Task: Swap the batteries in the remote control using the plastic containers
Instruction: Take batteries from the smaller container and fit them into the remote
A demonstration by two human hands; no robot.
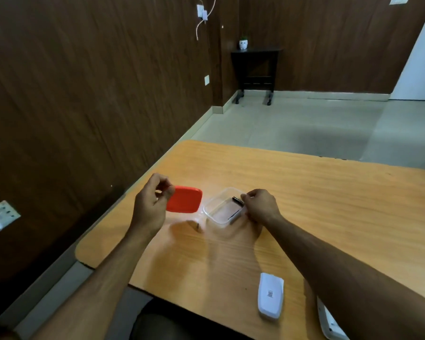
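Observation:
My left hand (150, 204) holds a red container lid (185, 200) by its left edge, lifted above the table. To its right a clear plastic container (221, 209) stands open on the wooden table (329, 204). My right hand (260, 204) pinches a dark battery (238, 200) over the container's right rim. A thin dark object lies inside the container. A white remote control (270, 296) lies face down near the front edge, under my right forearm's left side. Another white piece (329, 322), partly hidden by my right arm, sits at the front right edge.
A small dark object (197, 226) lies on the table just in front of the container. A wood-panelled wall runs along the table's left side. A dark side table (255, 69) with a small pot stands far across the floor.

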